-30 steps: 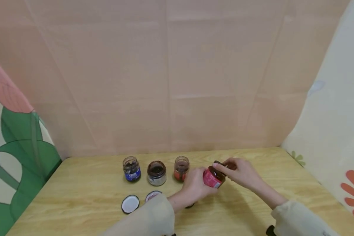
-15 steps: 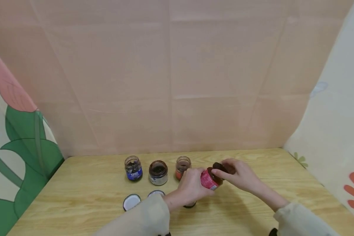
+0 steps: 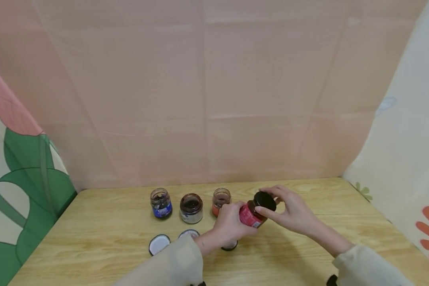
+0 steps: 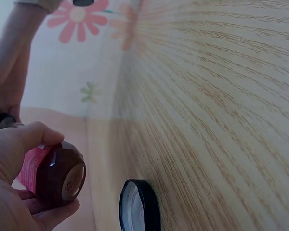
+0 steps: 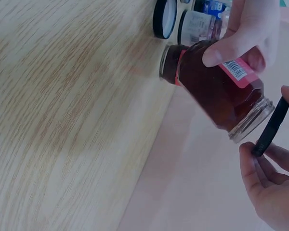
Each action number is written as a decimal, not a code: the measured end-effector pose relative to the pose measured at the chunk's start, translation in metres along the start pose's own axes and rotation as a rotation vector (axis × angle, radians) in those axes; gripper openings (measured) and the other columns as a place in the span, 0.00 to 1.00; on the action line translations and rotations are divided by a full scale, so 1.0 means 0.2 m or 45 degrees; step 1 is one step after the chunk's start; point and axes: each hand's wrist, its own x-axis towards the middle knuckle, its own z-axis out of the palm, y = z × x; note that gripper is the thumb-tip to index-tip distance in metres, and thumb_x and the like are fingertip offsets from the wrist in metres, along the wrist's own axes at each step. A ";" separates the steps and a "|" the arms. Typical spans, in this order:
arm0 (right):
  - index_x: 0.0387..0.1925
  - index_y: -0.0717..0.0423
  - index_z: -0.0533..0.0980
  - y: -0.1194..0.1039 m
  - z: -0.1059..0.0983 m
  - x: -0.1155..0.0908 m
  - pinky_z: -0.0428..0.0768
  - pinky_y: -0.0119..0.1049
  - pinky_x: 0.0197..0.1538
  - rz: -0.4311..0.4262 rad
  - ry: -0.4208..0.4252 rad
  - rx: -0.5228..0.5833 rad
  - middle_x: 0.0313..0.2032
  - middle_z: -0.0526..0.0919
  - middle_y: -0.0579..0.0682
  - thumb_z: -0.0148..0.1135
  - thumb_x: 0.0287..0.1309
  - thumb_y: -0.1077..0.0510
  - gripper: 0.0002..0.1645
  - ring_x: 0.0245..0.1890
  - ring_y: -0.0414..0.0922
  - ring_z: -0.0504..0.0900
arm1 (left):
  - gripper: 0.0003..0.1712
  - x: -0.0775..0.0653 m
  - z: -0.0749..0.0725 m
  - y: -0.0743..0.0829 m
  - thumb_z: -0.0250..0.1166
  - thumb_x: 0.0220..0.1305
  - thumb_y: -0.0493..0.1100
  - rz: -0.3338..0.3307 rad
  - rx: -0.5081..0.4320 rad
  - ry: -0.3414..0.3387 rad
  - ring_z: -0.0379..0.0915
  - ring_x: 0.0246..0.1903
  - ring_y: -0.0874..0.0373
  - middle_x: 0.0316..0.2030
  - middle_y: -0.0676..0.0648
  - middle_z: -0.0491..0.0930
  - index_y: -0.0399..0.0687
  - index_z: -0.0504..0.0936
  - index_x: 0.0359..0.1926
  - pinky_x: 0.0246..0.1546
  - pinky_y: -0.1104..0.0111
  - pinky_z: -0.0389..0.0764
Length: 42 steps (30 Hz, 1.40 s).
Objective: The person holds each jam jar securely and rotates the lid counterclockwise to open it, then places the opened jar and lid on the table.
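My left hand (image 3: 232, 225) grips a glass jar with a pink label (image 3: 249, 216), held tilted above the table with its mouth toward the right. In the right wrist view the jar (image 5: 216, 91) shows dark reddish-brown contents and a bare threaded rim. My right hand (image 3: 293, 212) pinches a black lid (image 3: 265, 201) by its edge between thumb and fingers. A narrow gap separates the lid (image 5: 273, 126) from the rim in that view. The left wrist view shows the jar's base (image 4: 73, 182), with fingers wrapped round its side.
Three uncapped jars stand in a row at the back left: one with a blue label (image 3: 161, 207), one with a pale label (image 3: 191, 212), one with a red label (image 3: 219, 200), partly behind my left hand. Nearer lie three lids (image 3: 159, 244), two partly covered by my left arm.
The jar has shifted slightly left. The lid, seen nearly edge-on before, has turned in my right hand so its black top faces the head camera.
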 end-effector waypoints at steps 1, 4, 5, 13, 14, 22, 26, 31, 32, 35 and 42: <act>0.50 0.55 0.79 0.00 0.00 0.00 0.79 0.34 0.38 -0.005 0.004 -0.004 0.43 0.83 0.46 0.71 0.51 0.52 0.24 0.36 0.39 0.79 | 0.27 0.00 0.00 0.00 0.78 0.39 0.43 -0.002 0.003 0.001 0.72 0.28 0.71 0.30 0.54 0.82 0.43 0.81 0.43 0.29 0.78 0.74; 0.51 0.55 0.79 0.01 0.00 0.00 0.79 0.34 0.38 -0.007 0.009 -0.016 0.43 0.83 0.47 0.71 0.51 0.52 0.25 0.37 0.39 0.79 | 0.27 0.00 0.01 -0.01 0.79 0.39 0.44 -0.009 0.009 -0.002 0.72 0.29 0.70 0.31 0.53 0.82 0.43 0.80 0.44 0.30 0.78 0.75; 0.51 0.55 0.79 0.01 0.00 0.00 0.79 0.34 0.38 -0.005 0.007 -0.019 0.42 0.83 0.47 0.71 0.51 0.52 0.25 0.37 0.40 0.79 | 0.28 0.01 0.01 -0.01 0.79 0.39 0.44 -0.011 0.009 -0.003 0.73 0.29 0.70 0.31 0.53 0.82 0.43 0.80 0.44 0.30 0.78 0.75; 0.54 0.56 0.76 0.01 -0.01 0.00 0.81 0.37 0.40 -0.003 -0.051 0.005 0.46 0.82 0.50 0.71 0.50 0.55 0.28 0.41 0.43 0.79 | 0.30 0.00 0.01 -0.02 0.79 0.38 0.43 -0.050 -0.011 -0.006 0.74 0.31 0.68 0.33 0.52 0.82 0.42 0.79 0.46 0.32 0.77 0.75; 0.54 0.56 0.76 0.01 -0.01 0.00 0.81 0.37 0.41 -0.005 -0.055 0.017 0.47 0.82 0.50 0.71 0.50 0.55 0.28 0.42 0.43 0.79 | 0.31 0.00 0.01 -0.01 0.79 0.37 0.43 -0.056 -0.010 -0.003 0.74 0.31 0.68 0.33 0.52 0.82 0.42 0.79 0.46 0.32 0.77 0.75; 0.57 0.56 0.74 0.03 -0.02 -0.02 0.82 0.45 0.47 0.030 -0.039 0.116 0.48 0.78 0.54 0.71 0.52 0.57 0.30 0.43 0.49 0.82 | 0.30 0.02 0.05 -0.01 0.79 0.37 0.44 -0.076 -0.021 0.053 0.75 0.31 0.66 0.33 0.52 0.82 0.43 0.79 0.46 0.33 0.76 0.75; 0.58 0.57 0.73 0.04 -0.02 -0.03 0.82 0.45 0.48 0.066 -0.019 0.163 0.45 0.77 0.54 0.71 0.52 0.57 0.31 0.44 0.51 0.81 | 0.29 0.02 0.08 0.00 0.79 0.38 0.42 -0.120 -0.074 0.087 0.76 0.34 0.62 0.35 0.50 0.82 0.42 0.79 0.45 0.35 0.73 0.77; 0.55 0.59 0.74 0.06 -0.04 -0.06 0.83 0.43 0.45 0.159 0.014 0.130 0.44 0.81 0.54 0.72 0.52 0.54 0.30 0.43 0.51 0.82 | 0.31 0.03 0.11 0.00 0.81 0.38 0.42 -0.185 -0.135 0.131 0.76 0.39 0.56 0.38 0.48 0.81 0.41 0.79 0.46 0.39 0.68 0.78; 0.54 0.59 0.74 0.06 -0.04 -0.06 0.83 0.43 0.45 0.187 0.011 0.119 0.44 0.82 0.55 0.71 0.52 0.53 0.30 0.42 0.51 0.82 | 0.31 0.04 0.12 0.00 0.81 0.37 0.42 -0.188 -0.138 0.141 0.75 0.39 0.56 0.38 0.47 0.80 0.40 0.78 0.45 0.40 0.67 0.79; 0.53 0.60 0.74 0.08 -0.04 -0.09 0.83 0.42 0.42 0.279 -0.015 0.085 0.43 0.82 0.56 0.71 0.52 0.49 0.30 0.40 0.49 0.83 | 0.33 0.05 0.15 0.00 0.81 0.36 0.42 -0.199 -0.144 0.163 0.74 0.40 0.54 0.39 0.47 0.78 0.40 0.77 0.45 0.42 0.65 0.78; 0.48 0.65 0.72 0.12 -0.02 -0.16 0.84 0.40 0.41 0.351 -0.033 0.111 0.42 0.81 0.57 0.75 0.46 0.53 0.32 0.39 0.49 0.83 | 0.32 0.09 0.20 0.00 0.80 0.37 0.41 -0.159 -0.138 0.204 0.74 0.41 0.52 0.39 0.46 0.77 0.39 0.76 0.46 0.43 0.63 0.78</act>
